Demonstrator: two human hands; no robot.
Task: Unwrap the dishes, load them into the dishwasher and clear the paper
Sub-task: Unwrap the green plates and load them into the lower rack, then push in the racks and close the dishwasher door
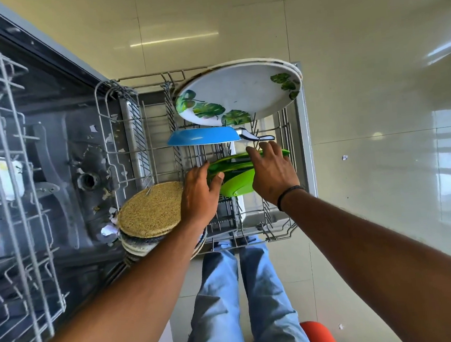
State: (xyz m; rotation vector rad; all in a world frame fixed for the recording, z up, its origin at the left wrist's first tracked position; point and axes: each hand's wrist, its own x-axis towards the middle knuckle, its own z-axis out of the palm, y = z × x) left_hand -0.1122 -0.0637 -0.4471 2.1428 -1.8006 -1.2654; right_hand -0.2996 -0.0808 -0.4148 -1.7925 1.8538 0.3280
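Both my hands hold green dishes (236,182) standing on edge in the pulled-out lower rack (135,151). My left hand (198,197) grips their left edge, thumb on the green rim. My right hand (272,175) curls over their top right edge. Behind them a blue bowl (202,137) stands on edge, and farther back two large white plates with green leaf prints (237,99). A stack of round speckled plates (151,211) sits at the rack's near left corner, partly under my left forearm.
The upper rack (2,163) juts out at the left with cups in it. Paper scraps (109,230) litter the dishwasher floor (61,147). A utensil handle (257,138) lies behind the blue bowl. My legs stand on the tiled floor (381,157), an orange object (319,335) by my right foot.
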